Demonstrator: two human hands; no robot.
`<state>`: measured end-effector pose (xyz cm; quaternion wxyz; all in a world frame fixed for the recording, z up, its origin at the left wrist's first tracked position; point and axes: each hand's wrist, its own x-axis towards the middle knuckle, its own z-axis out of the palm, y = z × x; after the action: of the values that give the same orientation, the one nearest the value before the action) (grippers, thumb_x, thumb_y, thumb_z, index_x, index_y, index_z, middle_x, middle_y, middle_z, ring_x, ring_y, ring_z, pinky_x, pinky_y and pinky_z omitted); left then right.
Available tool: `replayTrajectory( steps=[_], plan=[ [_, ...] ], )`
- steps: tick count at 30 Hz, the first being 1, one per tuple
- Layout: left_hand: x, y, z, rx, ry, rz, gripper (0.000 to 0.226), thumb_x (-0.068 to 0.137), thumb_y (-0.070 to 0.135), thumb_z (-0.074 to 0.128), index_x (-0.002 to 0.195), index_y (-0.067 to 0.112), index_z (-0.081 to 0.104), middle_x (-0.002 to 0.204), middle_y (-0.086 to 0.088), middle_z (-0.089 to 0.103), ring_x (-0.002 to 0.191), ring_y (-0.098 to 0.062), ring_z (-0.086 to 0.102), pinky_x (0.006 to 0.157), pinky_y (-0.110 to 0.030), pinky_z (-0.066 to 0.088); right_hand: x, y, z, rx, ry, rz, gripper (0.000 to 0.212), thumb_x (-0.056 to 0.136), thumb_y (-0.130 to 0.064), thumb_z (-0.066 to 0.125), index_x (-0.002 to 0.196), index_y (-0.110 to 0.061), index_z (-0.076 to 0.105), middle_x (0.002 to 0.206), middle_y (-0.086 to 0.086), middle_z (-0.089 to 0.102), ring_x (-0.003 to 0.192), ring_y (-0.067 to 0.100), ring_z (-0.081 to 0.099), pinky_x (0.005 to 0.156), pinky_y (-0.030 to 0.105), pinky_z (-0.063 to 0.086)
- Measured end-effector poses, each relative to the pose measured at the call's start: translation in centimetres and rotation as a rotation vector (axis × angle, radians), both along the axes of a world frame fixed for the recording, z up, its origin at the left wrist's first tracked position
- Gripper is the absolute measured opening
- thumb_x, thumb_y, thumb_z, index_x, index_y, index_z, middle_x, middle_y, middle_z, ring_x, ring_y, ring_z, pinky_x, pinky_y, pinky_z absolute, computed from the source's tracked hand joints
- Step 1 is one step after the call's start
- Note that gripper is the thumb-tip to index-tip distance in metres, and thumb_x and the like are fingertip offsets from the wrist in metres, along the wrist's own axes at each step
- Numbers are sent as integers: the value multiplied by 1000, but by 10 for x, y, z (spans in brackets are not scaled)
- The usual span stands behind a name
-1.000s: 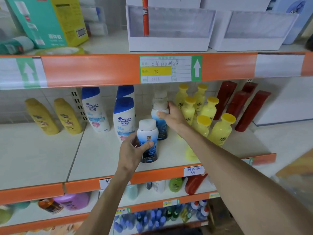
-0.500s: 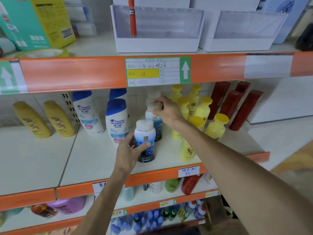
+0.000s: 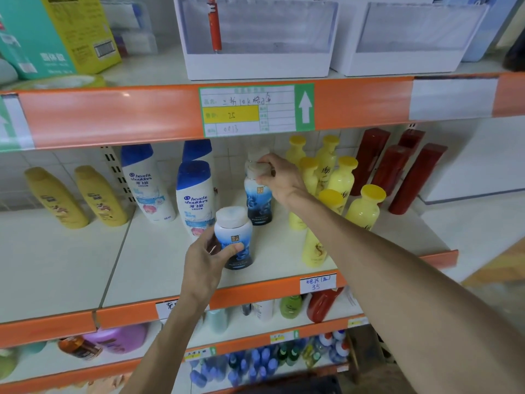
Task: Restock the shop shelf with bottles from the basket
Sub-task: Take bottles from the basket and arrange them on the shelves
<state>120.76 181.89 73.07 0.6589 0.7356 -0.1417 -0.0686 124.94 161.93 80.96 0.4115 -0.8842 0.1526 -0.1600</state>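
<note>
Frame centre, left hand (image 3: 204, 260) fingers curled round front blue bottle (image 3: 234, 234), right hand (image 3: 279, 180) fingers gripping cap of rear blue bottle (image 3: 257, 203), both on shelf (image 3: 159, 251)

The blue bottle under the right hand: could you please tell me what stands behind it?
Behind the blue bottle stands a second bottle; only its white cap shows. The blue bottle and the right hand cover its body, so its label cannot be seen.

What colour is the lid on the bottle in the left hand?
The lid is white, seen best in the head view.
</note>
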Motion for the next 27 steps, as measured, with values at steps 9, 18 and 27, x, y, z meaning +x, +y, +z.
replayTrajectory(
  steps=[9,18,27],
  plan=[
    [5,20,5,25,-1,28,38,78,7,74,113,14,64,104,8,70,90,4,65,71,-9,51,3,4,5,32,49,8,40,89,-7,67,126,-8,52,124,9,59,94,17,51,60,19,38],
    [2,21,5,32,11,35,38,79,7,73,114,13,63,102,10,69,88,8,64,68,-7,50,0,2,5,14,54,7,39,90,-6,65,127,-6,53,125,11,60,96,16,50,65,16,33],
    [0,19,7,37,18,46,36,79,7,73,113,13,63,99,12,68,84,11,63,66,-5,49,3,4,13,-34,152,-15,38,95,-10,59,131,-9,51,126,13,59,97,23,53,74,27,39]
  ],
)
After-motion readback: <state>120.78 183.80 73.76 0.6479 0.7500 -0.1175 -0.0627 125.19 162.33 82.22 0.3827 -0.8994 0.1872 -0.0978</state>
